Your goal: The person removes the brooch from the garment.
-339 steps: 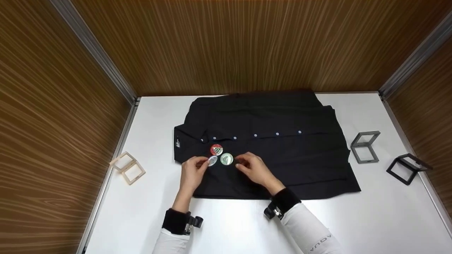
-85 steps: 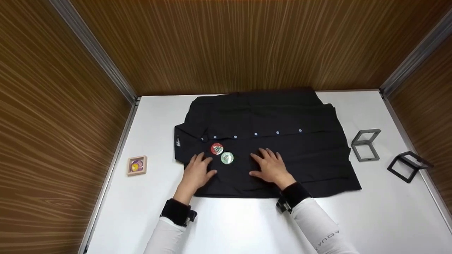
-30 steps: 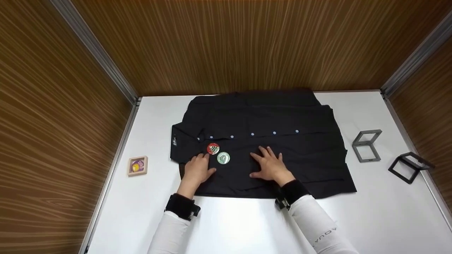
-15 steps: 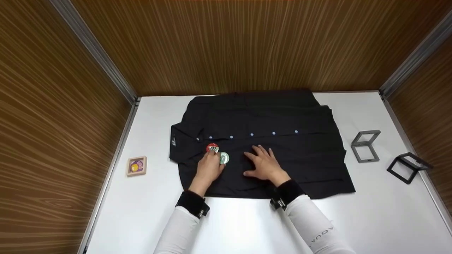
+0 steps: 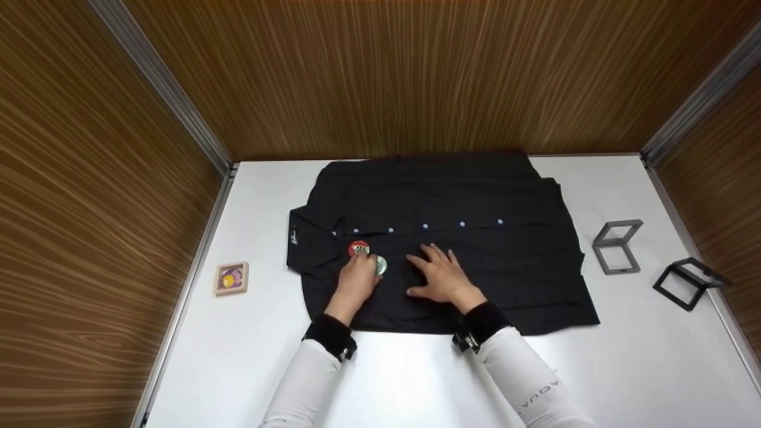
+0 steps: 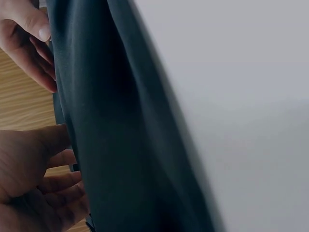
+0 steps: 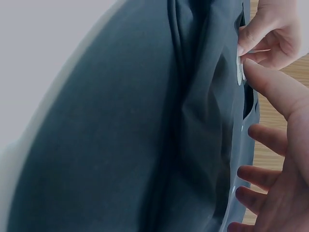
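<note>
A black button-front shirt lies flat with its collar to the left. On its chest are a red pin badge with a tree picture and, below right, a green pin badge. My left hand has its fingers curled over the green badge's left part, thumb and fingers pinching at it. In the right wrist view, the left thumb meets the rim of a pale badge seen edge-on. My right hand rests on the shirt just right of the badges, fingers spread, holding nothing.
A small light wooden frame with a purple and yellow badge inside lies at the left. At the right stand a grey hinged frame and a black hinged frame, both unfolded. Brown wood-grain walls border the white table.
Over eleven seconds, the wooden frame has closed around a badge, and the pale badge has left the shirt. Just now, my left hand moved right from the collar onto the green badge.
</note>
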### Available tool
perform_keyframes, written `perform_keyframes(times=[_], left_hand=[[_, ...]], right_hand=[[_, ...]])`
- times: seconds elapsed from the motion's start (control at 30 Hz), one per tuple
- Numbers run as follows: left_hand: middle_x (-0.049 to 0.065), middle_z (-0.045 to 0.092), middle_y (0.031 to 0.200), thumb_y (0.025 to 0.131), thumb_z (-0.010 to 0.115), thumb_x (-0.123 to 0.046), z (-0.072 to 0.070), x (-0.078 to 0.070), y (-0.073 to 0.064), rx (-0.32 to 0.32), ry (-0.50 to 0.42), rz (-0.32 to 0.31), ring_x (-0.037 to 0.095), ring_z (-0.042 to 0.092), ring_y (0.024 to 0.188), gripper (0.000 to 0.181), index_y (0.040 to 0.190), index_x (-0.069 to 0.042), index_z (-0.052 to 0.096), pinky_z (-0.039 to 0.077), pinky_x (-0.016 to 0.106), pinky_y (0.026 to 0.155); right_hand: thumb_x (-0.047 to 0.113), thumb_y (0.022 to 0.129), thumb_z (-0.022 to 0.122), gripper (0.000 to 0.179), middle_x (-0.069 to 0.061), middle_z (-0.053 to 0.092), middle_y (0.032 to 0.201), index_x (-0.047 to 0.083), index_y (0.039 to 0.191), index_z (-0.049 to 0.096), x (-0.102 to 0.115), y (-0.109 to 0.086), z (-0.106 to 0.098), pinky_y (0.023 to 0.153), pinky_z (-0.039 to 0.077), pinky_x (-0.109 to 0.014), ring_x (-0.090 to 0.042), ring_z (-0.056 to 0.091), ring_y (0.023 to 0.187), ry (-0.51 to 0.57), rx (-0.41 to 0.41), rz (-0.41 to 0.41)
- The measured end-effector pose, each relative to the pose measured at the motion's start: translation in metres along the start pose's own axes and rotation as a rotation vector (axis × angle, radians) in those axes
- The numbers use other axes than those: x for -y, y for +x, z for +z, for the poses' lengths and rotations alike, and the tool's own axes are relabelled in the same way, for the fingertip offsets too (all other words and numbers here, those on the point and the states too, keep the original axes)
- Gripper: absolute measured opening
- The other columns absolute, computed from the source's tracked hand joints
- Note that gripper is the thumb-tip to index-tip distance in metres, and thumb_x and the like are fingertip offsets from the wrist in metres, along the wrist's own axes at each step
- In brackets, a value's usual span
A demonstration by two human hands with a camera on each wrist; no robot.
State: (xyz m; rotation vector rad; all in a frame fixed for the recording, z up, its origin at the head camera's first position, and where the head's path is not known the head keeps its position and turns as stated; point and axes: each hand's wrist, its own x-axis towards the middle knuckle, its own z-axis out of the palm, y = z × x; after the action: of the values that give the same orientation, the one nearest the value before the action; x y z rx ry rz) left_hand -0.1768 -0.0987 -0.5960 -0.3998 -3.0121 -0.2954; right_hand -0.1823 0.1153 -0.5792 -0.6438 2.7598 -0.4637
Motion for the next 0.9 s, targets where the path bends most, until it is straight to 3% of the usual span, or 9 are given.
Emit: perform_keyframes(times=[0.23,0.43,0.73,0.9], left_hand=[[0.016,0.063,0.092,0.078,0.084,-0.02,0.004,0.001,0.002,-0.046,0.008,0.023,0.031,0.064,0.084,0.029,0.094,-0.001,0.069,0.056,0.042,0.07],[0.015,0.064,0.09,0.083,0.078,-0.019,0.001,0.001,0.0,-0.05,-0.007,0.021,0.031,0.064,0.083,0.02,0.091,-0.002,0.071,0.055,0.042,0.072],[0.017,0.068,0.086,0.088,0.072,-0.013,-0.005,0.002,-0.002,-0.087,-0.12,0.032,0.034,0.067,0.079,0.011,0.086,-0.002,0.07,0.054,0.045,0.071],[0.017,0.07,0.089,0.092,0.068,-0.013,-0.009,0.003,-0.001,-0.076,-0.178,-0.011,0.033,0.068,0.079,0.011,0.091,-0.002,0.07,0.054,0.046,0.07]], right_hand=[[0.052,0.083,0.073,0.078,-0.018,0.028,0.156,0.02,0.148,0.045,0.003,0.0,0.0,0.113,0.014,-0.061,-0.037,0.018,0.145,0.01,0.007,-0.012],[0.049,0.084,0.073,0.076,-0.018,0.028,0.156,0.019,0.149,0.044,0.005,-0.001,-0.001,0.113,0.015,-0.061,-0.037,0.018,0.145,0.041,0.006,-0.025],[0.047,0.085,0.074,0.075,-0.016,0.03,0.155,0.017,0.148,0.045,0.009,0.002,0.004,0.114,0.017,-0.059,-0.035,0.021,0.145,0.072,0.001,-0.053],[0.045,0.087,0.072,0.071,-0.014,0.036,0.153,0.016,0.147,0.046,0.014,0.006,0.008,0.114,0.021,-0.053,-0.032,0.027,0.143,0.088,-0.013,-0.084]])
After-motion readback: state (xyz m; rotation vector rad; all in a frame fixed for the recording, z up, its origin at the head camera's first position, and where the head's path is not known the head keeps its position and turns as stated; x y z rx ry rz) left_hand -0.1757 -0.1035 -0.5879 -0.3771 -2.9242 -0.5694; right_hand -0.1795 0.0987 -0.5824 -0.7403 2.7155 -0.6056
